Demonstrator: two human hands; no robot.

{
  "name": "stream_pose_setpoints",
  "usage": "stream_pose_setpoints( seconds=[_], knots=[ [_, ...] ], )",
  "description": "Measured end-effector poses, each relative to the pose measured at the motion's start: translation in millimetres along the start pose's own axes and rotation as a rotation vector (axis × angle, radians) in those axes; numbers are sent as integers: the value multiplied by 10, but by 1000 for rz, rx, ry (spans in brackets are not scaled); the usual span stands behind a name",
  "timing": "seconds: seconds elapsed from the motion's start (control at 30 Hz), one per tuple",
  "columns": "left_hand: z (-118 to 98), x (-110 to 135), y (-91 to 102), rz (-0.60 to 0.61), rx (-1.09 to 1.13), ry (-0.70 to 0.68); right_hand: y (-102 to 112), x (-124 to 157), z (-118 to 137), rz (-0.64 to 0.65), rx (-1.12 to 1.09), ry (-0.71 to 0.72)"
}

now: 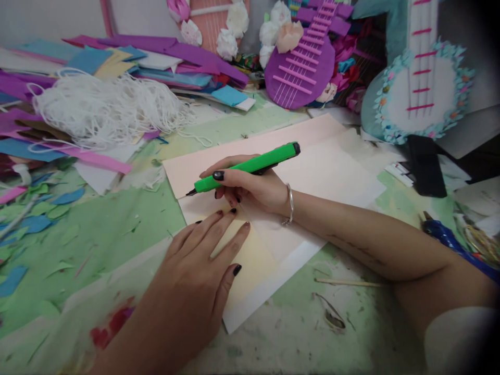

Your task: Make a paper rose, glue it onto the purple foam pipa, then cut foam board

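A green marker with a dark tip lies in the grip of my right hand, its tip pointing left over the edge of a pale pink sheet. Whether the tip touches the paper I cannot tell. My left hand rests flat with fingers spread on a pale yellow piece, which lies over a white sheet. The sheets overlap at an angle on the table. A silver bracelet circles my right wrist.
Tangled white string and stacked coloured paper lie at back left. Paper scraps litter the left side. Behind stand a purple paper guitar and a pale blue one. A black phone-like object and a thin stick lie right.
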State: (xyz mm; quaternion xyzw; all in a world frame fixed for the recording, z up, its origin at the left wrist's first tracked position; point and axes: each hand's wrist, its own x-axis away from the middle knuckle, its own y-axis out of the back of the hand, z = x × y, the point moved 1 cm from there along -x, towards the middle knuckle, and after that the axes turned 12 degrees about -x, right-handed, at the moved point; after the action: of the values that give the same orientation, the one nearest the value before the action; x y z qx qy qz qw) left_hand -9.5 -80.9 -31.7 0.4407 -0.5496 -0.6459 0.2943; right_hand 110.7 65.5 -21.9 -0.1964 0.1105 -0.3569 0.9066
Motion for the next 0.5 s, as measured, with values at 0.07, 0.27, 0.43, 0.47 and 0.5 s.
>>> stream_pose_setpoints(
  seconds=[0.07,0.27,0.43,0.47,0.5],
  knots=[
    [0,-5,3,2,-2,-5,-4,1,5,-1,2,-4],
    [0,0,17,2,-8,0,8,-6,-9,2,-6,-9],
    [-7,-4,23,14,-21,2,4,-1,-7,-18,-13,5],
    [-8,-6,23,15,-24,3,0,1,-3,-25,-13,6],
    [-9,-7,23,16,-26,3,-3,3,1,-33,-11,6]
  ],
)
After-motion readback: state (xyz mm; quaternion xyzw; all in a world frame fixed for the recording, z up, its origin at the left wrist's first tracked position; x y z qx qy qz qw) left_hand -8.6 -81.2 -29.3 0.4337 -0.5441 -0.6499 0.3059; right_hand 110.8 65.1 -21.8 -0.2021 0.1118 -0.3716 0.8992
